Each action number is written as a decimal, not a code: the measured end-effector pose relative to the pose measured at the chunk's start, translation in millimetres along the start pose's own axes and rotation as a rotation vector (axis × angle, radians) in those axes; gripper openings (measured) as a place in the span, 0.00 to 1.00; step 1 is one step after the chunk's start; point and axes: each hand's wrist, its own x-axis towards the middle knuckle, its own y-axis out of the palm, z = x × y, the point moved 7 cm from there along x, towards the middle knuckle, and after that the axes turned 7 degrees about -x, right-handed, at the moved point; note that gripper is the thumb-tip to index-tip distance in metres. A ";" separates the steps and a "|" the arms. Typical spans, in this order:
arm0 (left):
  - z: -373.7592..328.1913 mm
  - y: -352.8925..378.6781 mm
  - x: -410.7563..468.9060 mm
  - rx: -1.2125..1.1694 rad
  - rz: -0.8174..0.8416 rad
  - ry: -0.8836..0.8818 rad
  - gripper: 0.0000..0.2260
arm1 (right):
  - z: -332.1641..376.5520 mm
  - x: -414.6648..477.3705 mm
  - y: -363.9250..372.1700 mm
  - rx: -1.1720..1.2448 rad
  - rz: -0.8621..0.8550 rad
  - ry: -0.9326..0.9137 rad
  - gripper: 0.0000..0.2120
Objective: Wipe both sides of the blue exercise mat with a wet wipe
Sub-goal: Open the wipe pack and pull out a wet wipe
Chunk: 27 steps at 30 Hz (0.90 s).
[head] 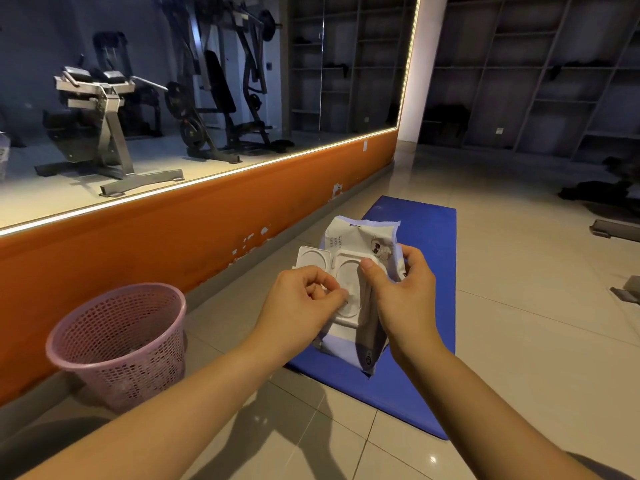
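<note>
The right hand grips the wipe pack steady above the blue mat. With the lid open, the left hand pinches at the opening, apparently to extract a wipe.

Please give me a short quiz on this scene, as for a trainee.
1. True or false: the white plastic flip lid of the soft white wet wipe pack is open.
2. Fill in: the pink mesh plastic basket stands to the ___ of the flat blue exercise mat.
3. The left hand pinches at the pack's opening. The right hand grips: A the pack; B the mat; C nothing.
Key: 1 true; 2 left; 3 A.
</note>
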 end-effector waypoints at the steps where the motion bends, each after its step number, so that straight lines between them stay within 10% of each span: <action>1: -0.3 -0.5 0.0 0.004 -0.012 0.000 0.06 | 2.3 -2.1 1.9 -0.015 0.004 -0.019 0.12; 27: 0.4 -0.8 -1.8 0.189 -0.118 0.019 0.07 | 16.1 -15.7 16.1 -0.077 0.037 -0.171 0.17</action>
